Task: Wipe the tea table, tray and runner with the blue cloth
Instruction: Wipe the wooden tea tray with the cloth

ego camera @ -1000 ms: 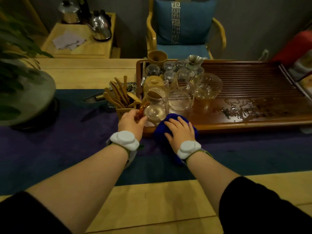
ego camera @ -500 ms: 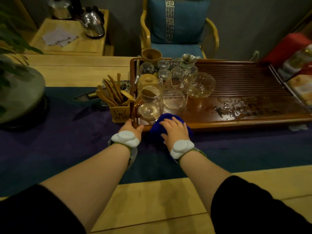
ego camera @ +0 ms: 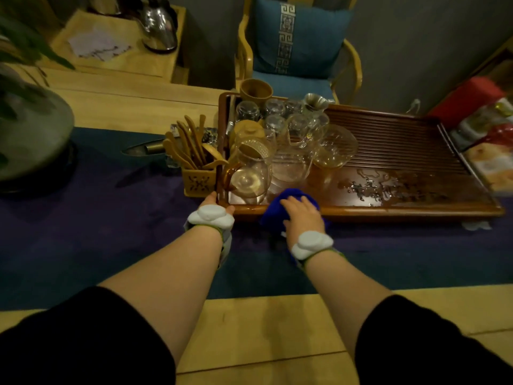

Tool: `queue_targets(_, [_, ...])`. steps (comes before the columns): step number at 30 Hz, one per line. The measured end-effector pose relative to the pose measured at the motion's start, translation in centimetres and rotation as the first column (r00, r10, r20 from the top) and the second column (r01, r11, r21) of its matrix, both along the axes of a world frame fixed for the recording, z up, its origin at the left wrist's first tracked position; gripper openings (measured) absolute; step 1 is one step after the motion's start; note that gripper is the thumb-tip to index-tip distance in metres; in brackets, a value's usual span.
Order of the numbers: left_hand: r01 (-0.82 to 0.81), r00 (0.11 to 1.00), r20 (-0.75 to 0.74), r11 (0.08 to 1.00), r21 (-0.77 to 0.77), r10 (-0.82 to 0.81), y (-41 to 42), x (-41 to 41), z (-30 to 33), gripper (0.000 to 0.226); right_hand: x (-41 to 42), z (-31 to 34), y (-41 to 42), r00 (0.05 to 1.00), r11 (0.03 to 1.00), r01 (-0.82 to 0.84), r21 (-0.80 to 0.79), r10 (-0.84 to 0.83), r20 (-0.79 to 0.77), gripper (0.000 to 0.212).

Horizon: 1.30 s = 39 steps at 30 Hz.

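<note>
The blue cloth [ego camera: 273,215] lies bunched over the front rim of the dark wooden tea tray [ego camera: 388,211], near its left end. My right hand [ego camera: 301,215] presses down on the cloth with its fingers spread flat. My left hand [ego camera: 213,201] holds the tray's near-left corner, thumb on the front rim; the wrist band hides most of its fingers. Water drops [ego camera: 388,187] glisten on the tray's smooth front part. The tray stands on a dark blue-purple runner [ego camera: 111,232] that crosses the light wooden tea table [ego camera: 263,329].
A glass teapot [ego camera: 249,179], several glass cups and a glass bowl [ego camera: 336,147] crowd the tray's left half. A wooden tool holder [ego camera: 198,182] stands just left of the tray. A large plant pot [ego camera: 27,134] sits far left, boxed packages [ego camera: 485,129] far right, a chair [ego camera: 299,51] behind.
My left hand has dropped from the teapot's handle to the tray's near-left corner. My right hand stays on the cloth at the front rim.
</note>
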State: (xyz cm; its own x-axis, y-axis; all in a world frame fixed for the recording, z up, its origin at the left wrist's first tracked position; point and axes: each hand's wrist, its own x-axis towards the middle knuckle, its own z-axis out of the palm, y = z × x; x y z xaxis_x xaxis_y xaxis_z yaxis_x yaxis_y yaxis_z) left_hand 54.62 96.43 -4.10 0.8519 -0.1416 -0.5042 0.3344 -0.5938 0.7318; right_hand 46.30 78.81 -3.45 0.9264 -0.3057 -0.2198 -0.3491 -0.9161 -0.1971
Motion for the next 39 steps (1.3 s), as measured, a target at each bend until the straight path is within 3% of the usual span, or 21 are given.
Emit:
queue_targets(6, [-0.015, 1.000, -0.012, 1.000, -0.013, 0.014, -0.1, 0.0, 0.3, 0.065, 0.3, 0.0, -1.1, 0.991, 0.993, -0.115, 0.027, 0.116, -0.065, 0.052])
queue_targets(11, [-0.019, 1.000, 0.008, 0.998, -0.054, 0.020, -0.2, -0.1, 0.5, 0.057, -1.3, 0.4, -5.5, 0.988, 0.998, 0.057, -0.008, -0.058, -0.146, 0.054])
queue_targets(13, [-0.029, 1.000, -0.003, 0.998, -0.064, 0.029, -0.2, 0.0, 0.4, 0.057, -0.6, 0.4, -4.2, 0.980, 0.998, 0.055, -0.035, -0.061, -0.190, 0.054])
queue_targets(18, [0.035, 0.999, -0.017, 0.999, -0.025, -0.035, 0.3, 0.3, 0.0, 0.061, 0.4, -0.2, 2.0, 0.997, 0.999, -0.044, 0.005, 0.044, -0.070, 0.057])
queue_targets(22, [0.053, 0.999, -0.014, 0.999, 0.008, -0.053, 0.5, 0.2, 0.1, 0.064, 0.2, 0.2, -0.6, 0.991, 0.994, -0.110, -0.007, 0.109, -0.078, 0.063])
queue_targets(28, [0.022, 1.000, -0.017, 1.000, -0.004, -0.022, 0.4, 0.0, -0.1, 0.064, -0.8, 1.0, -5.7, 0.970, 0.997, 0.069, -0.040, -0.076, -0.232, 0.063])
queue_targets(32, [0.031, 1.000, 0.001, 0.999, 0.016, -0.031, 0.8, 0.2, -0.3, 0.062, 0.0, 0.2, -0.6, 0.988, 0.985, -0.057, -0.163, 0.032, -0.154, 0.060])
queue_targets(35, [0.028, 0.999, 0.018, 1.000, -0.002, -0.028, 0.7, 0.1, -0.4, 0.059, 0.5, -0.4, 2.7, 0.996, 0.999, -0.034, -0.038, 0.031, -0.084, 0.059])
queue_targets(39, [0.019, 1.000, -0.004, 1.000, -0.012, -0.019, 0.5, 0.1, -0.2, 0.064, 0.1, -0.1, 1.2, 0.999, 0.997, -0.047, 0.064, 0.048, -0.025, 0.059])
